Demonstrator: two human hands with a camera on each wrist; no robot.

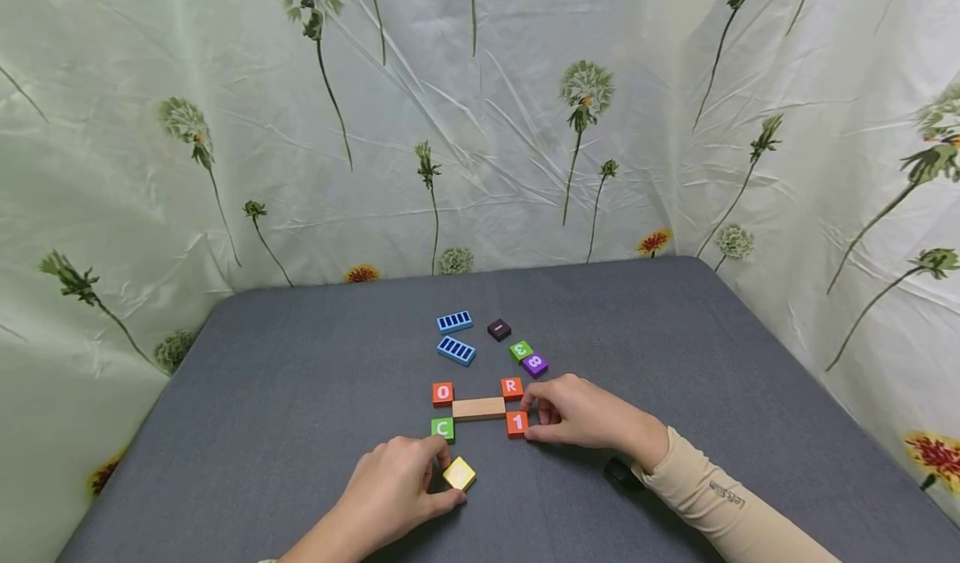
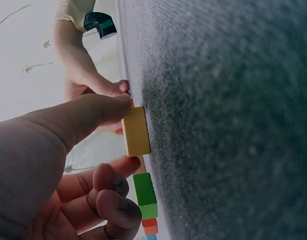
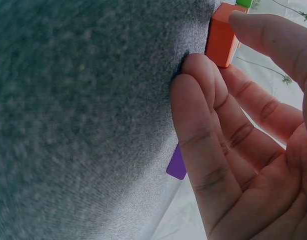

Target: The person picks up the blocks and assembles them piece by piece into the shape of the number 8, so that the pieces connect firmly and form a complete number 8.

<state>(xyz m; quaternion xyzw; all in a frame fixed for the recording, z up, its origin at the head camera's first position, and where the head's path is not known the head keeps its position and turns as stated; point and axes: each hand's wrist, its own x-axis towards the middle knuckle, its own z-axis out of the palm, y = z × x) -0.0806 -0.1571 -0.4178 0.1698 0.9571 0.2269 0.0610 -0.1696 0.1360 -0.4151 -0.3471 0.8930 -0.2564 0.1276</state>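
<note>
My left hand (image 1: 397,484) pinches a yellow block (image 1: 459,474) between thumb and index finger, close over the grey table. In the left wrist view the yellow block (image 2: 136,131) is turned edge-on, with the other fingers curled below it. On the right, my right hand (image 1: 588,413) holds the right edge of an orange block marked 1 (image 1: 517,424) with thumb and index fingertip. The right wrist view has that orange block (image 3: 222,37) between them. A plain wooden bar (image 1: 478,409) lies between the orange O (image 1: 442,393), orange R (image 1: 512,388), green C (image 1: 442,429) and 1 blocks.
Farther back lie two blue slotted blocks (image 1: 454,322), a dark block (image 1: 498,329), a green block marked 3 (image 1: 521,351) and a purple block marked 8 (image 1: 535,365). A flower-patterned curtain (image 1: 510,129) hangs behind the grey table (image 1: 315,363).
</note>
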